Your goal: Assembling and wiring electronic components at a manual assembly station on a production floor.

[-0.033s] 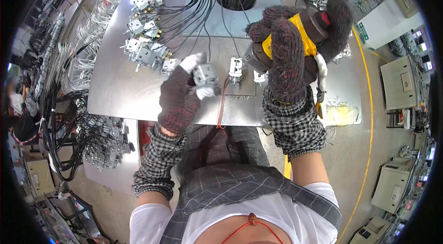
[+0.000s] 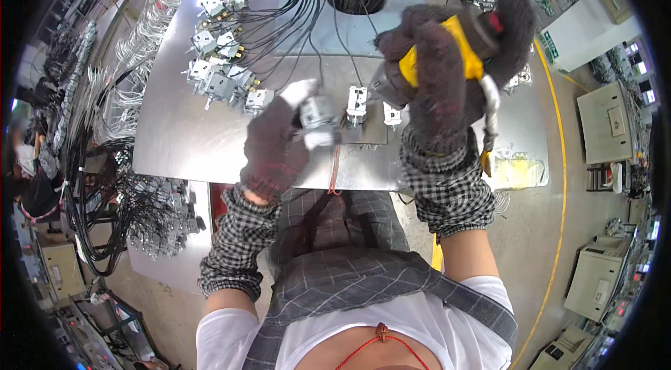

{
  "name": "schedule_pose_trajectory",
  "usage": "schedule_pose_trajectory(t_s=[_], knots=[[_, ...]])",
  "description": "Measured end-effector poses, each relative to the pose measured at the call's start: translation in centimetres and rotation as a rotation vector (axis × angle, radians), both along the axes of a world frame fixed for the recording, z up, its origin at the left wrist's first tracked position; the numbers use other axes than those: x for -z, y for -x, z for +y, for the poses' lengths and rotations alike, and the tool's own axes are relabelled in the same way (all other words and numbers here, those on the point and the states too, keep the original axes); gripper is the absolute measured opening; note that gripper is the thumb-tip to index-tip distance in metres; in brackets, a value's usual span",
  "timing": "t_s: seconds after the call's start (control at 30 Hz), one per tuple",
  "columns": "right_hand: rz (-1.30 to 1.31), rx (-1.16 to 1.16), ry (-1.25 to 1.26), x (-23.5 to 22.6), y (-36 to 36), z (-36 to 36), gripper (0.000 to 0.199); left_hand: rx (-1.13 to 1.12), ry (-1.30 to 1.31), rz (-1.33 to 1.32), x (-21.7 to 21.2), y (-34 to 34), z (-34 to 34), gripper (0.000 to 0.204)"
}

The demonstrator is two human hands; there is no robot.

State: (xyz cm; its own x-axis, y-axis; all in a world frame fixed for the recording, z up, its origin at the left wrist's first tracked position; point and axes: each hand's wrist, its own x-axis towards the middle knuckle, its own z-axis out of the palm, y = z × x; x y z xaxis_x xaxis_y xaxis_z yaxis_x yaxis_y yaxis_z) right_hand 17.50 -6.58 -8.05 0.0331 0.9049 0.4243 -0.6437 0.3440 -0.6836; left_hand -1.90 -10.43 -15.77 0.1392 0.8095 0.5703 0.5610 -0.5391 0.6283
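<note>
Head view: looking down from my remote seat, I have both gloved hands over the desk (image 2: 175, 160). The left hand (image 2: 272, 139) pinches a boxy grey metal part (image 2: 318, 118) from its left side, above the near edge of the desk; I judge that this grip leaves the far face free. The right hand (image 2: 440, 76) is wrapped around a dark power tool (image 2: 470, 48) with yellow panels, its grey nose pointing down and left, probably so the palm bears the weight.

Between the hands stands a pale metal connector (image 2: 356, 104), with a smaller white piece (image 2: 392, 114) just to its right. More metal connectors (image 2: 220, 83) lie grouped at the left, their black cables (image 2: 297, 10) running up and away; I take the grouping as a way to keep the middle uncluttered.

Motion blurs the part in the left hand, so I can't make out its details, whether it touches the desk, or whether the thin cable above joins it. The right glove covers much of the tool, including any trigger. A pale strip (image 2: 491, 111) with a yellow end hangs by that wrist; I can't tell what it is.
</note>
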Motion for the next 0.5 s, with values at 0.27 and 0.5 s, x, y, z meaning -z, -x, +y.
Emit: schedule_pose_trajectory(t_s=[0.27, 0.5], knots=[[-0.005, 0.426, -0.385, -1.2, -1.4, 1.3, 0.064, 0.265, 0.316, -0.001, -1.4, -1.0, 3.6, 0.06], [-0.057, 0.229, -0.534, -0.9, -0.3, 0.7, 0.057, 0.319, 0.333, 0.247, -3.9, -1.2, 4.0, 0.061]])
